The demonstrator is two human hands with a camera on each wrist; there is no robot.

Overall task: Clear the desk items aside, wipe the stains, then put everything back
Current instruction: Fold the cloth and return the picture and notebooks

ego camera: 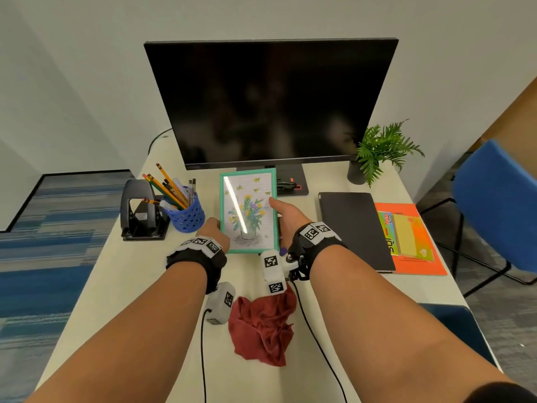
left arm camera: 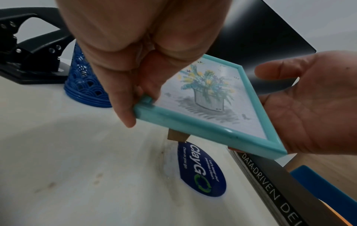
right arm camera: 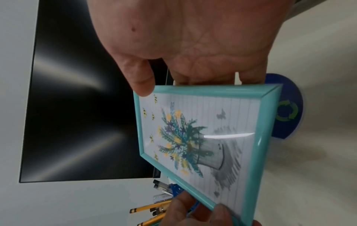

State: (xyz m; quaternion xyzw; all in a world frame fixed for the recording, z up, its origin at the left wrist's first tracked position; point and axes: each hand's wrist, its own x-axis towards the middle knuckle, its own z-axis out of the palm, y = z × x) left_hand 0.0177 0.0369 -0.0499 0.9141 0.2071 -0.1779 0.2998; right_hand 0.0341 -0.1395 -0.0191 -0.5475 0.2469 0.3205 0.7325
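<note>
A teal picture frame (ego camera: 248,210) (left arm camera: 210,107) (right arm camera: 203,137) with a flower drawing is held off the desk in front of the monitor. My left hand (ego camera: 213,232) (left arm camera: 135,79) pinches its lower left corner. My right hand (ego camera: 286,218) (right arm camera: 183,61) grips its right edge, thumb on the front and fingers hidden behind. A crumpled red cloth (ego camera: 263,327) lies on the desk near me, between my forearms. Faint brown stains (left arm camera: 96,178) mark the white desk (ego camera: 139,274) under the frame. A round blue sticker (left arm camera: 203,169) (right arm camera: 287,107) lies flat beneath it.
A black monitor (ego camera: 270,103) stands at the back. On the left are a blue pencil cup (ego camera: 186,212) and a black hole punch (ego camera: 139,210). To the right lie a dark book (ego camera: 354,228), orange folder (ego camera: 418,242), potted plant (ego camera: 377,152) and blue chair (ego camera: 497,202).
</note>
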